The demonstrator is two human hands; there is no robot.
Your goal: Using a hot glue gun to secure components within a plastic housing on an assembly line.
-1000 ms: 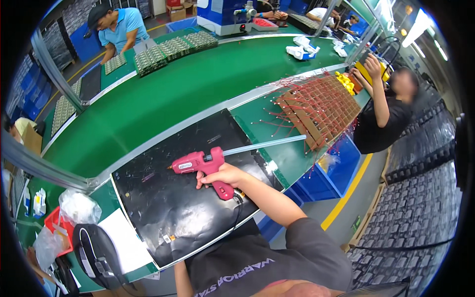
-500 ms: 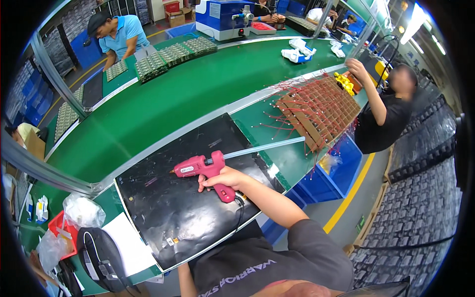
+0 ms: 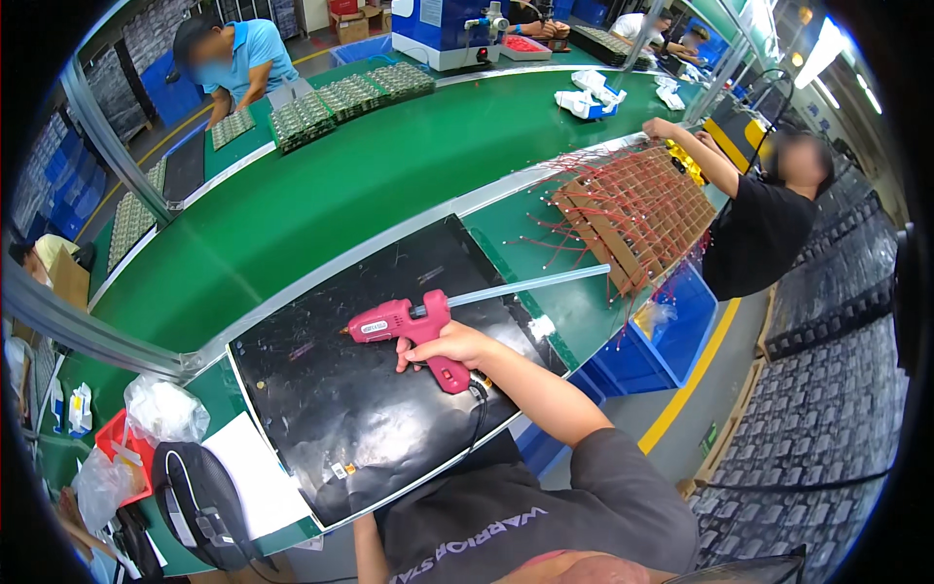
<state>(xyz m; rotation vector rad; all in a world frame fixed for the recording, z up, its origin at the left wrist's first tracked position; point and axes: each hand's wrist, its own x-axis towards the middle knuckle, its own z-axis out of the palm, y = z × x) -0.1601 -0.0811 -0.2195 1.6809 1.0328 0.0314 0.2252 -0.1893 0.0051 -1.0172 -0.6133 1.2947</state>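
A pink glue gun (image 3: 425,331) is gripped in my right hand (image 3: 449,348), whose fingers wrap round its handle near the trigger. Its nozzle points left over a black mat (image 3: 360,419), and a long translucent glue stick (image 3: 530,284) sticks out of its back toward the right. The black cord hangs from the handle across the mat's near edge. Of my left arm only a piece of forearm (image 3: 367,547) shows at the lower edge; the left hand is out of sight. A small white and orange part (image 3: 342,471) lies on the mat near its front edge.
At right stands a brown divided carton (image 3: 632,209) with many red wires, above a blue bin (image 3: 666,341). A co-worker (image 3: 759,224) reaches over it. Left of the mat are white paper (image 3: 255,477), a black bag (image 3: 199,506) and a red tray (image 3: 136,438). A green conveyor (image 3: 321,195) runs behind.
The glue gun stays in my right hand, shifted only slightly in the picture. The co-worker's arms at right have moved left and lower over the carton.
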